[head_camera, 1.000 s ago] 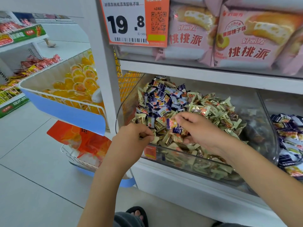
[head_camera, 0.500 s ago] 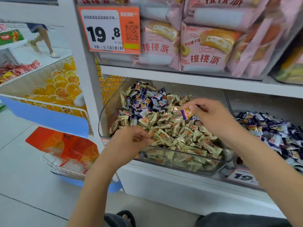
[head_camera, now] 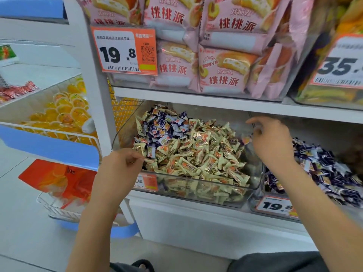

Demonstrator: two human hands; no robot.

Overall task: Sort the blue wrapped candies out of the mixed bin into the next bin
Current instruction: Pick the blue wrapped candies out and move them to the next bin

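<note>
A blue wrapped candy (head_camera: 246, 138) is pinched in the right hand (head_camera: 272, 142) over the mixed bin's (head_camera: 255, 185) right wall, carried rightward from mid-pile half a second ago. The left hand (head_camera: 119, 169), fingers curled closed at the bin's front-left corner, touches cream wrappers. The next bin (head_camera: 275, 208) holds blue candies (head_camera: 324, 169).

The right hand (head_camera: 273, 142) holds a wrapped candy (head_camera: 246, 138) above the mixed bin (head_camera: 196, 195) rim. The left hand (head_camera: 119, 169), loosely curled, rests at that bin's front-left corner.
</note>
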